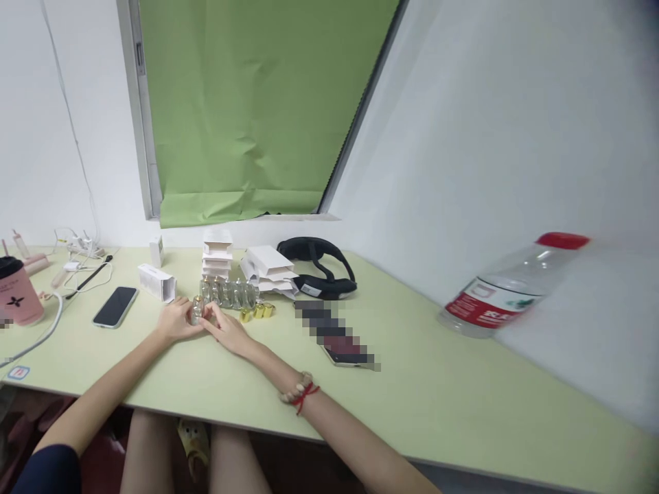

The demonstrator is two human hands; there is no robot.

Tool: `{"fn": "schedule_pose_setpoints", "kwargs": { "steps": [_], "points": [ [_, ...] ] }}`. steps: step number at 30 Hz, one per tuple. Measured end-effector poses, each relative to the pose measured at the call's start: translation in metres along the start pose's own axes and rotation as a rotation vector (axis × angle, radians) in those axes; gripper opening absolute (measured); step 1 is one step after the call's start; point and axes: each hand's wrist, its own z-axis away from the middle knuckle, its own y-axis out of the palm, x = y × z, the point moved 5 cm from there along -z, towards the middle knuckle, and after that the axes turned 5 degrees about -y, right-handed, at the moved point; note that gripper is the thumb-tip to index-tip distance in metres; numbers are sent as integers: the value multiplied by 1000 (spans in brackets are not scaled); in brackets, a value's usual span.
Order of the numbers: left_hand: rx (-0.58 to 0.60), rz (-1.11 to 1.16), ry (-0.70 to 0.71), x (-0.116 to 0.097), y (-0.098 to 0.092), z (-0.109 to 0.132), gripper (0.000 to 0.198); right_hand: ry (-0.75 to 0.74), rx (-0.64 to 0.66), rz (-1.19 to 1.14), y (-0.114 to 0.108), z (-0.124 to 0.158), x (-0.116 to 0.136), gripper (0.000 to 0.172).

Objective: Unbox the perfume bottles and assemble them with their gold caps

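My left hand (176, 320) and my right hand (225, 328) meet on the pale green desk (412, 398), both pinched around a small clear glass bottle (196, 309) with a gold top. Just behind them stands a row of several clear small bottles (229, 293). Three loose gold caps (257, 312) lie to the right of my right hand. Stacks of small white boxes (217, 254) sit behind the bottles. My right wrist wears a beaded bracelet with a red string (300, 392).
A dark phone (116, 307) lies left of my hands, a white box (157, 282) behind it. A pink cup (18, 289) and cables sit far left. A black strap device (319, 267), a second phone (344, 348) and a water bottle (507, 288) lie right.
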Motion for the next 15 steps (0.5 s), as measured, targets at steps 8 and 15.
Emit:
{"fn": "schedule_pose_setpoints", "kwargs": {
  "steps": [8,15],
  "points": [
    [185,-141,-367,8,1,8,51,10,5,74,3,-7,-10,28],
    [166,-238,-605,11,-7,5,41,33,-2,156,-1,-11,-9,17]
  ]
}}
